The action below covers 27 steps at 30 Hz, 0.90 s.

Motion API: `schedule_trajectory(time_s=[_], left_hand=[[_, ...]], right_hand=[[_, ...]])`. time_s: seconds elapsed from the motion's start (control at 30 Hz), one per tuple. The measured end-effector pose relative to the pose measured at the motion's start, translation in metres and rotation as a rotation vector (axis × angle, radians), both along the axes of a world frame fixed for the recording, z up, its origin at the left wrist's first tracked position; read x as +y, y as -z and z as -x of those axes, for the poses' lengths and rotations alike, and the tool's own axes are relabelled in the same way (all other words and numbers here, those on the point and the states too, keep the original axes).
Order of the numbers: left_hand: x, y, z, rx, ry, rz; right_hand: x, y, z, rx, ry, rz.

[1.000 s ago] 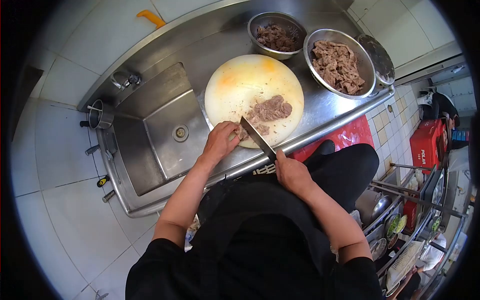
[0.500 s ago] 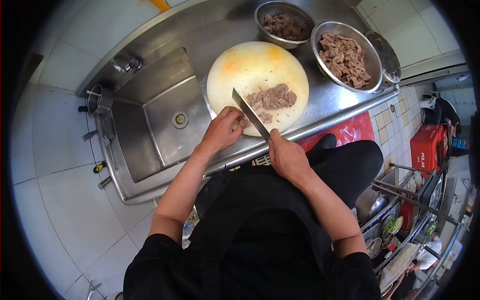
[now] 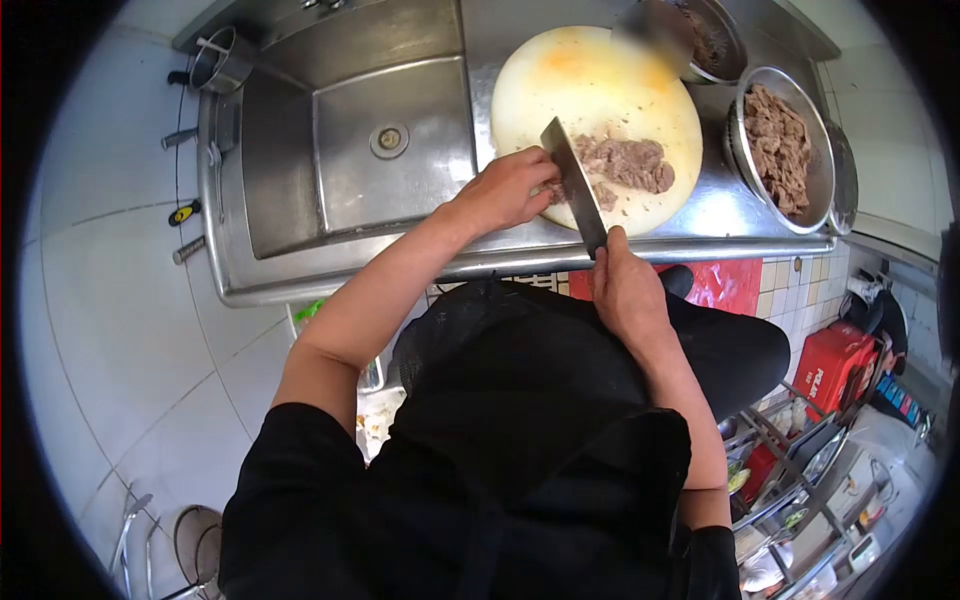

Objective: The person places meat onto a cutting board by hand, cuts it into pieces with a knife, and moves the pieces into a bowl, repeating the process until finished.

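My right hand point(image 3: 628, 290) is closed around the handle of a cleaver point(image 3: 578, 190). Its blade slants across the near left part of a round white cutting board point(image 3: 590, 90). Just left of the blade, my left hand point(image 3: 510, 190) has its fingers curled down on a bit of cooked meat, mostly hidden under the fingertips. A larger heap of brown, chopped meat point(image 3: 630, 163) lies on the board to the right of the blade, with small crumbs scattered around it.
A metal bowl heaped with sliced meat point(image 3: 780, 150) stands right of the board. Behind the board, another metal bowl point(image 3: 735, 60) is partly covered by a dark blur. A steel sink point(image 3: 390, 190) lies to the left. Knife handles point(image 3: 185, 212) show along the sink's left side.
The view has shifted, so the board, bowls and sink sit higher and farther right. Both hands and the cleaver keep nearly the same place over the board. A dark blur now covers part of the far bowl.
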State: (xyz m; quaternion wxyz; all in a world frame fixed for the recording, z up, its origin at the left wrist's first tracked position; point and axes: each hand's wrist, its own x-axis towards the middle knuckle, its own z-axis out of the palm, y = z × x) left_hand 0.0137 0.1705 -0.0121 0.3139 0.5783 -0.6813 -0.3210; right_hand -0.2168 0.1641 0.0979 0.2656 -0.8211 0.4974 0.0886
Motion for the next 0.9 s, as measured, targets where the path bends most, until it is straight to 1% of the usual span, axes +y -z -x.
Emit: schedule_trajectory(time_s=[0.13, 0.27, 0.37, 0.57, 0.63, 0.7, 0.73, 0.77, 0.8, 0.9], left_hand=[[-0.001, 0.004, 0.001, -0.018, 0.006, 0.004], [-0.002, 0.008, 0.005, -0.024, -0.006, 0.034], [-0.001, 0.006, 0.005, -0.022, -0.003, 0.030], [0.004, 0.013, 0.008, 0.011, -0.022, 0.060], [0.003, 0.012, 0.008, 0.025, -0.012, 0.096], [0.009, 0.009, 0.009, 0.017, -0.070, 0.111], [0.011, 0.010, 0.011, 0.018, -0.047, 0.125], [0.013, 0.012, 0.012, 0.018, -0.083, 0.133], [0.015, 0.013, 0.012, 0.015, -0.119, 0.138], [0.017, 0.011, 0.011, -0.003, -0.125, 0.174]], right_hand=[[-0.006, 0.004, -0.008, 0.041, -0.063, 0.062], [-0.012, 0.006, -0.020, 0.093, -0.065, 0.050], [-0.017, 0.025, -0.020, 0.015, -0.083, 0.069], [-0.022, 0.035, -0.021, -0.040, -0.046, 0.104], [-0.020, 0.032, -0.014, -0.018, -0.037, 0.071], [-0.014, 0.026, 0.002, -0.016, -0.008, 0.065], [-0.010, 0.024, 0.011, -0.011, 0.014, 0.028], [-0.008, 0.024, 0.018, -0.009, 0.034, -0.011], [-0.006, 0.026, 0.025, -0.051, 0.063, -0.002], [-0.009, 0.035, 0.034, -0.142, 0.126, 0.037]])
